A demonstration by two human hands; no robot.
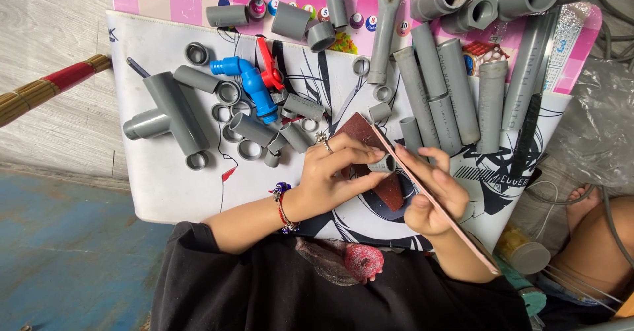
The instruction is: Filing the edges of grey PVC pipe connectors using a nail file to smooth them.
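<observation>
Left hand (pixel 333 172) fingers curled, right hand (pixel 432 195) fisted, close together.

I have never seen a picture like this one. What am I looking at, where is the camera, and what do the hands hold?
The single picture comes from a camera worn on a person's head, looking down at their own two bare hands. The left hand pinches a short grey pipe piece over a dark reddish sheet of sandpaper. The right hand holds a long thin pink strip against that piece. They work over a printed white mat, where many grey pipes, small grey rings and a blue tap with a red handle lie.
</observation>
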